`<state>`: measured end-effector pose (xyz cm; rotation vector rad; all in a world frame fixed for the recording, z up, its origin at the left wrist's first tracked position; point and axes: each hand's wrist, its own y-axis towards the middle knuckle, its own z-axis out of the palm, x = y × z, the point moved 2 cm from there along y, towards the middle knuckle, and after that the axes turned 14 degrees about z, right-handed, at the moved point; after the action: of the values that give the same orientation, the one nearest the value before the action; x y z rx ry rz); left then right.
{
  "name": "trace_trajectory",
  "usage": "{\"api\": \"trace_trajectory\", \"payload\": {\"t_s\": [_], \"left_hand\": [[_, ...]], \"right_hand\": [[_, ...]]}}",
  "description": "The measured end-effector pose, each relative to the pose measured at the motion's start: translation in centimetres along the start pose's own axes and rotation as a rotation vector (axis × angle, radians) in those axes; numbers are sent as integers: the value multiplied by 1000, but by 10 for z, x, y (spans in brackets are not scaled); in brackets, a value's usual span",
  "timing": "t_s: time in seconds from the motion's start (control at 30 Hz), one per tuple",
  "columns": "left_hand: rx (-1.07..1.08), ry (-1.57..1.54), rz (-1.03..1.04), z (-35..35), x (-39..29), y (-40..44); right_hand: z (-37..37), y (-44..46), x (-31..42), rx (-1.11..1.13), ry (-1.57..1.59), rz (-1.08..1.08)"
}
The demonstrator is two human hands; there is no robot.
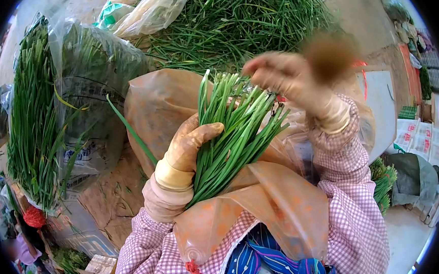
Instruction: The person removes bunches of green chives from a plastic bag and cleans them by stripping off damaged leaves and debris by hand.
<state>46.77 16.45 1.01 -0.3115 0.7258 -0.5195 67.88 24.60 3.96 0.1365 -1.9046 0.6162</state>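
Note:
My left hand (189, 144), in a pale yellow rubber glove, is closed around a bunch of green chives (237, 130) with the thumb across the stems. The pale cut ends point up and away from me; the leaves hang down over my lap. My right hand (286, 79), also gloved, is raised beside the cut ends, to their upper right. Motion smears its fingers, so what they hold, if anything, cannot be made out. A brown blurred patch (331, 55) shows just beyond it. An orange-stained plastic apron (254, 190) covers my lap.
A large heap of loose chives (252, 22) lies ahead. At left, more chives (35, 119) stand by a clear plastic bag (99, 94). Crumpled plastic (155, 11) lies at the heap's edge. Cardboard (111, 190) covers the floor at left. White boxes (418, 136) stand at right.

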Motion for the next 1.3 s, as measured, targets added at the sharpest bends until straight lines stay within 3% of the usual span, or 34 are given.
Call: {"api": "trace_trajectory", "payload": {"t_s": [0.07,0.17,0.27,0.3,0.33,0.4,0.47,0.5,0.57,0.7,0.83,0.97,1.0,1.07,1.1,1.17,1.27,1.3], "left_hand": [[5,57,11,-1,1,0],[-35,126,45,-5,5,0],[-41,110,35,-2,0,-1],[-42,106,35,-4,1,-2],[-29,90,30,-6,1,-2],[-9,70,21,-5,1,-2],[-54,90,39,1,-3,-5],[-45,92,21,5,-6,-7],[26,101,50,3,-5,-5],[135,121,94,6,-7,-3],[208,129,127,8,-3,-2],[106,270,147,12,1,-6],[94,293,151,12,3,-7],[85,326,164,15,4,-8],[81,320,165,16,4,-8],[122,308,170,18,3,-8],[116,271,146,13,3,-8],[108,263,148,11,2,-8]], "right_hand": [[18,-2,23,7,-419,41],[27,11,25,68,-662,65],[27,11,25,27,-571,64],[27,11,20,-61,-699,-69],[25,11,11,-62,-702,-65],[5,9,-1,-488,-504,-140],[-34,4,-18,-452,81,60],[-45,3,-37,-468,457,-126],[-61,-9,-89,-424,824,-53],[3,-57,-97,-184,1162,423],[62,-79,-61,0,1266,392],[42,-48,-39,-264,943,148],[33,-38,-34,-294,826,28],[20,-28,-2,-264,422,4],[17,-22,10,-259,418,7],[22,-9,31,-154,-271,-81],[31,5,33,19,-59,15],[32,10,28,-45,-170,-190]]}}
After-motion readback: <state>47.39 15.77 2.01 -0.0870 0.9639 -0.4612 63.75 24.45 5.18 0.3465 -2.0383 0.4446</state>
